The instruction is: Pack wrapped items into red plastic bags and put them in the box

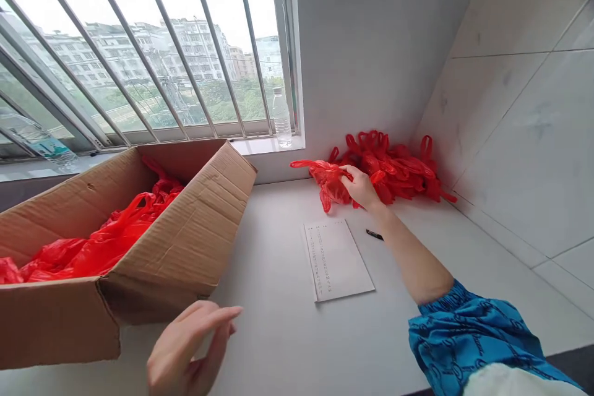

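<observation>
My right hand [359, 187] reaches to the back of the white table, its fingers closed on a red plastic bag [330, 180]. That bag lies at the left edge of a pile of red plastic bags [394, 164] with looped handles, against the wall. Low in the view, my left hand [190, 349] holds nothing, with index finger stretched out and thumb apart. Just left of it stands a cardboard box [185, 229], open at the top. Inside the box are more red plastic bags [116, 232].
On the table [273, 334] lie a printed paper sheet [338, 260] and a small black object [374, 234], perhaps a pen. A clear bottle [281, 117] stands on the sill by the barred window, and another bottle [46, 145] is at the left. Tiled wall [533, 117] bounds the right side.
</observation>
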The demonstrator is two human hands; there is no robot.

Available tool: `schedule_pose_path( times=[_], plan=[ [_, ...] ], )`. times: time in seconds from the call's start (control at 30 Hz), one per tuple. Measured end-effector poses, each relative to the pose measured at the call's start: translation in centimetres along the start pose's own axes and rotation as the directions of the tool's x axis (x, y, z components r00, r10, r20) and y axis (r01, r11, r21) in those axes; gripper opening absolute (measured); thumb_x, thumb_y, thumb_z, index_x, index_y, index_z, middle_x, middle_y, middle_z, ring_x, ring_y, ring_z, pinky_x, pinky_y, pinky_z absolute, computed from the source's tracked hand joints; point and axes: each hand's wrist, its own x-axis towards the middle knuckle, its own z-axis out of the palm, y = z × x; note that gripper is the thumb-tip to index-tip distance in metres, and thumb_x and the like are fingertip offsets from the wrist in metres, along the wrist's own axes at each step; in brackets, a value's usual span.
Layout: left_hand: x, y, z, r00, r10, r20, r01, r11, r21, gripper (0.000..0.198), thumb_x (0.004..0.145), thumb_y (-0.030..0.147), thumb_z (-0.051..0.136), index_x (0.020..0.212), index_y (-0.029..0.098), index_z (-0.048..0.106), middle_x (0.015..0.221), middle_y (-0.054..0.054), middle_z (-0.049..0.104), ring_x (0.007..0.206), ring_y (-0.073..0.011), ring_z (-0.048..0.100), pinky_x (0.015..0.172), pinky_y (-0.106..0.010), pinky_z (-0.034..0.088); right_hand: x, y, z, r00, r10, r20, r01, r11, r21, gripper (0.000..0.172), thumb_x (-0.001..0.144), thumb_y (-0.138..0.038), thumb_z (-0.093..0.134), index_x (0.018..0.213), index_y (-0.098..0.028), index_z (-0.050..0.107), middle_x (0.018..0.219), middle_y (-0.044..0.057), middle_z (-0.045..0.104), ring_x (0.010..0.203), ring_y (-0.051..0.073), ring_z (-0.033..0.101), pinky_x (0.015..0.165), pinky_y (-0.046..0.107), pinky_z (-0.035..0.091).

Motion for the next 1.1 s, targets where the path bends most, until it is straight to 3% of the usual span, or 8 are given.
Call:
schedule_pose_path(
  times=[0.1, 0.23, 0.33, 0.5, 0.67, 0.77, 0.87, 1.1],
  plan=[
    [2.0, 0.0, 3.5, 0.981, 0.048, 0.189, -0.021, 0.990, -0.142, 0.031, 0.088, 0.002, 0.055, 0.110, 0.021, 0.065, 0.072, 0.002, 0.066, 0.064, -0.0113, 0.062, 0.063, -0.024, 0.051, -2.5, -0.9, -1.7, 0.987, -0.088, 0.133, 0.071, 0.989, 0.126, 0.031, 0.098, -0.035, 0.048, 0.125, -0.032, 0.062, 0.115, -0.002, 0.071, 0.101, 0.018, 0.068, 0.089, 0.033, 0.054],
    [5.4, -0.7, 7.4, 0.980, -0.077, 0.182, 0.102, 0.986, -0.134, 0.021, 0.093, 0.014, 0.055, 0.109, 0.023, 0.064, 0.093, -0.003, 0.070, 0.086, -0.0162, 0.066, 0.078, -0.029, 0.052, -7.0, -1.1, -1.0, 0.924, -0.191, 0.330, 0.146, 0.977, 0.157, 0.020, 0.094, -0.028, 0.056, 0.107, -0.027, 0.071, 0.107, 0.002, 0.072, 0.099, 0.020, 0.066, 0.088, 0.036, 0.051],
    [7.1, -1.7, 10.3, 0.966, -0.170, 0.197, 0.176, 0.984, -0.015, 0.020, 0.095, 0.023, 0.053, 0.110, 0.024, 0.066, 0.114, -0.007, 0.067, 0.106, -0.0214, 0.062, 0.089, -0.035, 0.051, -10.1, -1.5, 0.7, 0.929, -0.284, 0.236, 0.291, 0.957, 0.003, 0.015, 0.093, -0.023, 0.058, 0.099, -0.025, 0.072, 0.102, 0.005, 0.072, 0.100, 0.024, 0.063, 0.095, 0.043, 0.043],
    [7.1, -2.0, 12.3, 0.825, -0.144, 0.547, 0.184, 0.983, -0.018, 0.027, 0.093, 0.036, 0.060, 0.118, 0.027, 0.065, 0.119, -0.006, 0.067, 0.108, -0.0238, 0.062, 0.092, -0.039, 0.050, -14.2, -3.3, 1.5, 0.941, -0.335, -0.055, 0.332, 0.942, -0.049, 0.014, 0.097, -0.023, 0.052, 0.102, -0.025, 0.065, 0.095, 0.006, 0.071, 0.088, 0.023, 0.062, 0.083, 0.040, 0.042],
    [5.6, -1.7, 12.2, 0.742, -0.216, 0.634, 0.325, 0.944, -0.059, 0.026, 0.083, 0.033, 0.071, 0.106, 0.024, 0.065, 0.103, -0.003, 0.069, 0.092, -0.0210, 0.064, 0.076, -0.030, 0.052, -15.9, -4.0, 1.6, 0.904, -0.419, 0.089, 0.413, 0.908, 0.077, 0.026, 0.091, -0.046, 0.062, 0.078, -0.024, 0.057, 0.071, 0.002, 0.063, 0.066, 0.019, 0.058, 0.064, 0.032, 0.040],
    [5.0, -2.1, 13.2, 0.756, -0.268, 0.597, 0.407, 0.907, -0.108, 0.006, 0.090, 0.027, 0.062, 0.090, 0.021, 0.065, 0.089, 0.000, 0.071, 0.077, -0.0149, 0.064, 0.066, -0.024, 0.049, -16.2, -3.9, 2.6, 0.911, -0.368, 0.183, 0.356, 0.929, 0.097, 0.028, 0.088, -0.049, 0.067, 0.087, -0.023, 0.058, 0.076, 0.003, 0.066, 0.066, 0.019, 0.059, 0.062, 0.031, 0.041],
    [4.8, -2.3, 14.2, 0.805, -0.261, 0.533, 0.413, 0.891, -0.187, 0.015, 0.095, 0.029, 0.057, 0.086, 0.020, 0.065, 0.083, -0.001, 0.071, 0.071, -0.0127, 0.063, 0.065, -0.023, 0.048, -16.1, -3.9, 3.2, 0.957, -0.203, 0.205, 0.164, 0.968, 0.192, 0.020, 0.092, -0.037, 0.063, 0.106, -0.024, 0.057, 0.085, 0.002, 0.070, 0.067, 0.017, 0.062, 0.062, 0.029, 0.045],
    [4.5, -5.0, 13.0, 0.888, -0.286, 0.360, 0.365, 0.914, -0.176, 0.020, 0.096, 0.030, 0.054, 0.087, 0.020, 0.067, 0.081, -0.002, 0.069, 0.073, -0.0134, 0.062, 0.066, -0.024, 0.048, -14.8, -2.8, -0.7, 0.980, -0.122, 0.156, 0.083, 0.968, 0.237, 0.015, 0.094, -0.028, 0.054, 0.082, -0.024, 0.063, 0.075, 0.001, 0.064, 0.066, 0.017, 0.057, 0.057, 0.028, 0.041]
  ],
)
